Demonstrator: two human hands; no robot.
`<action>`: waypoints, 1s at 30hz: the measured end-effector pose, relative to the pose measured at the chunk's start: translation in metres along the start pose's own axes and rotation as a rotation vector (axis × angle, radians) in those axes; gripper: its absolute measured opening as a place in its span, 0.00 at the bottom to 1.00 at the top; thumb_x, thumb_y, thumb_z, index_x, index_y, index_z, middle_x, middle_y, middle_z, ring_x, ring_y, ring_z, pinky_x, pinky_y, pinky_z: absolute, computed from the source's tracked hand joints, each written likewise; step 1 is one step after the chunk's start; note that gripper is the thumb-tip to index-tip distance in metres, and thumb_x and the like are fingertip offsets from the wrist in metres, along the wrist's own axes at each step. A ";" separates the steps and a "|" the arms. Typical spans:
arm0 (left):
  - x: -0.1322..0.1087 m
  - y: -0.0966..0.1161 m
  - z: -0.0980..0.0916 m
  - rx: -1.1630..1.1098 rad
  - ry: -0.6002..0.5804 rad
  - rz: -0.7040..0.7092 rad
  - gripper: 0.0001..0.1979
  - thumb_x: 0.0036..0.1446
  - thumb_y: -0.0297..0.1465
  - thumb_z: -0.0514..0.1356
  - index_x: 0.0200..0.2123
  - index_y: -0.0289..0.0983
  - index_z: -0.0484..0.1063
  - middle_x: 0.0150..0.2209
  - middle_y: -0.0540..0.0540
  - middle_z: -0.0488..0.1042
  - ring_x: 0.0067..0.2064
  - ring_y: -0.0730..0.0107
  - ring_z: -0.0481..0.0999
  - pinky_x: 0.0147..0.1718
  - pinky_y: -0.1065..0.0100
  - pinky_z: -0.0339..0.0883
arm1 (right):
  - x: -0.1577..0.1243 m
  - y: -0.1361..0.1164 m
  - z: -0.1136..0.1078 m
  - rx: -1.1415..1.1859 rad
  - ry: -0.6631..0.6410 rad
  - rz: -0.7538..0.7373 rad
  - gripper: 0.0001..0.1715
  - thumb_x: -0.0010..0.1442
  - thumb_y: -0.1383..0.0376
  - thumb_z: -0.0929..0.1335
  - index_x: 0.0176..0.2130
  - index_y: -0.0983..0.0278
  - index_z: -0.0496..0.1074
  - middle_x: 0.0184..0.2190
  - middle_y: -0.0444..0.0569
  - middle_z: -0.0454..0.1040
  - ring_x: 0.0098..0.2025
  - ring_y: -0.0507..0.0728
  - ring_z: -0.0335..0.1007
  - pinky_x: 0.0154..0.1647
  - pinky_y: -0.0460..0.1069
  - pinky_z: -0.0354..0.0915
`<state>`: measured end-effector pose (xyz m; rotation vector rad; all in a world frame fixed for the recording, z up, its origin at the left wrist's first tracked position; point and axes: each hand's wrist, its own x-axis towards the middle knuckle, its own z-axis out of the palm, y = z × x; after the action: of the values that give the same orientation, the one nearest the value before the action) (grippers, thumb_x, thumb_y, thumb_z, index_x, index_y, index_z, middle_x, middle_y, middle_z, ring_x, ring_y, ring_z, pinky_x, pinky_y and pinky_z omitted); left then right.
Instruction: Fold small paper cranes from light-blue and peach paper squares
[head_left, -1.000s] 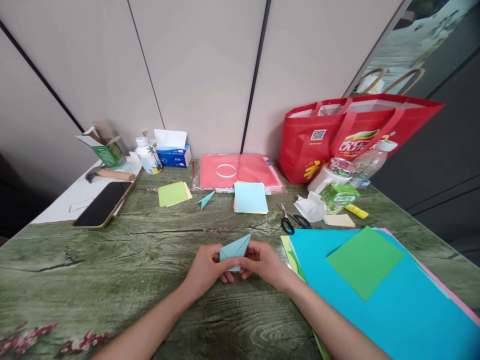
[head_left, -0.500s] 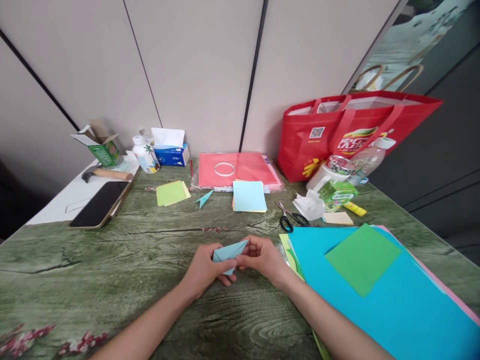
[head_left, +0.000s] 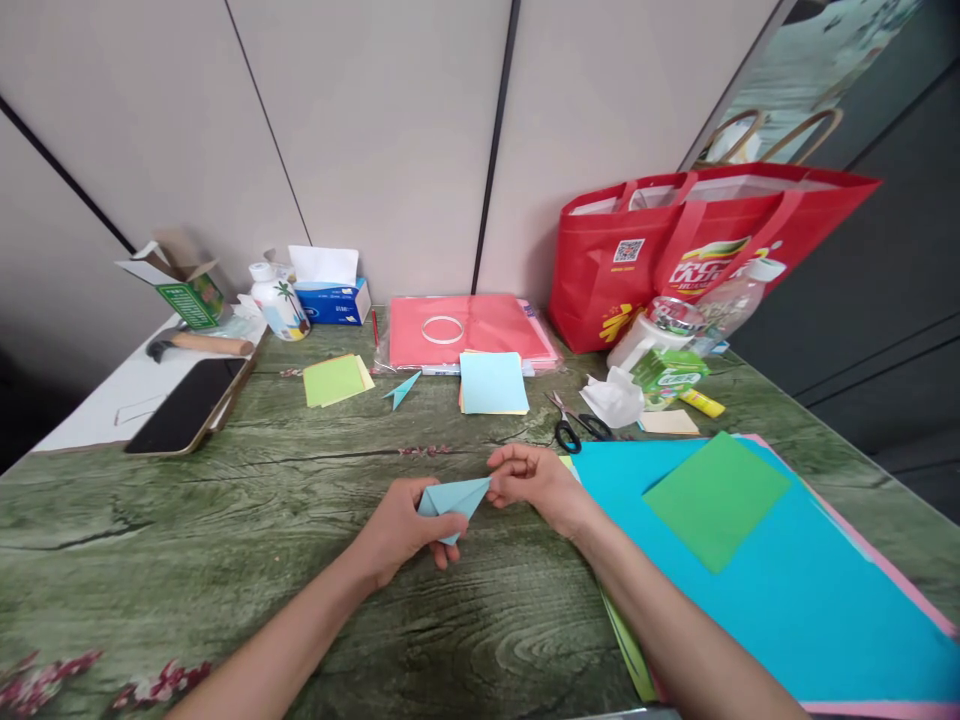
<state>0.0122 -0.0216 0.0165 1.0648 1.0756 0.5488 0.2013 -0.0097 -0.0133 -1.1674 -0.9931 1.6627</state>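
A light blue folded paper (head_left: 454, 497) is held above the middle of the table. My left hand (head_left: 405, 530) grips its left side, the thumb lying across the front and the fingers behind. At the paper's pointed right tip, my right hand (head_left: 532, 485) has its fingers curled, with thumb and forefinger closed at the point. A small folded blue paper piece (head_left: 403, 390) lies farther back on the table. To its right sits a stack of square papers (head_left: 493, 382), light blue on top.
Scissors (head_left: 574, 424) lie right of the stack. Large blue sheets (head_left: 637, 540) with a green square (head_left: 718, 502) cover the table's right side. A red bag (head_left: 600, 260) stands behind. At left are a phone (head_left: 186, 405), a hammer (head_left: 202, 343) and a tissue box (head_left: 330, 300).
My right hand's fingers have shifted from the paper's front toward its right tip. The paper's triangular front shows more openly. The whole view has moved slightly.
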 end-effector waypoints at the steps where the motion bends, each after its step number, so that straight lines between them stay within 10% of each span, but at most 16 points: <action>1: 0.000 0.000 0.000 -0.015 -0.001 -0.001 0.13 0.40 0.33 0.67 0.25 0.32 0.67 0.20 0.48 0.73 0.18 0.74 0.71 0.15 0.74 0.64 | 0.000 -0.001 -0.001 -0.003 0.005 -0.003 0.17 0.37 0.67 0.74 0.30 0.66 0.70 0.19 0.43 0.75 0.22 0.52 0.72 0.26 0.47 0.69; 7: -0.001 -0.003 -0.002 -0.070 -0.026 -0.003 0.14 0.40 0.33 0.67 0.25 0.32 0.67 0.21 0.48 0.73 0.19 0.71 0.73 0.17 0.71 0.67 | 0.005 -0.010 -0.019 0.040 0.175 -0.091 0.17 0.37 0.66 0.75 0.30 0.66 0.71 0.22 0.45 0.76 0.24 0.51 0.71 0.27 0.46 0.68; 16: 0.002 -0.007 0.000 -0.106 0.027 0.016 0.15 0.42 0.33 0.67 0.27 0.31 0.67 0.21 0.49 0.73 0.21 0.70 0.74 0.19 0.70 0.69 | -0.006 -0.005 0.007 -0.014 -0.125 -0.037 0.17 0.50 0.56 0.70 0.35 0.67 0.73 0.24 0.45 0.74 0.27 0.50 0.72 0.29 0.46 0.69; 30: -0.003 -0.009 0.004 0.013 -0.290 -0.018 0.19 0.55 0.42 0.56 0.33 0.30 0.74 0.28 0.38 0.79 0.28 0.64 0.78 0.27 0.68 0.70 | -0.007 0.000 0.013 -0.195 -0.006 -0.168 0.13 0.46 0.59 0.72 0.32 0.64 0.73 0.22 0.41 0.71 0.22 0.49 0.65 0.23 0.45 0.65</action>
<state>0.0134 -0.0296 0.0103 1.1070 0.8335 0.3600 0.1906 -0.0179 -0.0077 -1.1700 -1.2445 1.4633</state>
